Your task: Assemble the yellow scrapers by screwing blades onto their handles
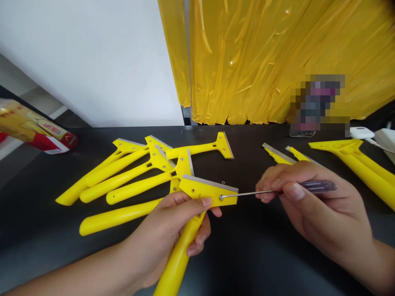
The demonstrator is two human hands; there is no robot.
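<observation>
My left hand (182, 226) is closed around a yellow scraper (175, 263) just below its head, the thumb pressing on the head's face. A metal blade strip (212, 183) runs along the head's upper edge. My right hand (324, 209) grips a screwdriver (319, 186) by its dark translucent handle. The screwdriver's thin shaft points left, and its tip meets a small screw (221, 197) at the right end of the head. To the left of that screw, a second hole (193, 190) shows in the head.
Several yellow scrapers (132, 181) lie left on the black table (247, 255). Yellow head pieces (277, 155) and bare yellow handles (354, 160) lie right. A small nut (223, 182) rests behind the held head. A red-and-yellow can (37, 127), a blurred phone (317, 107) and a white case (361, 132) stand farther back.
</observation>
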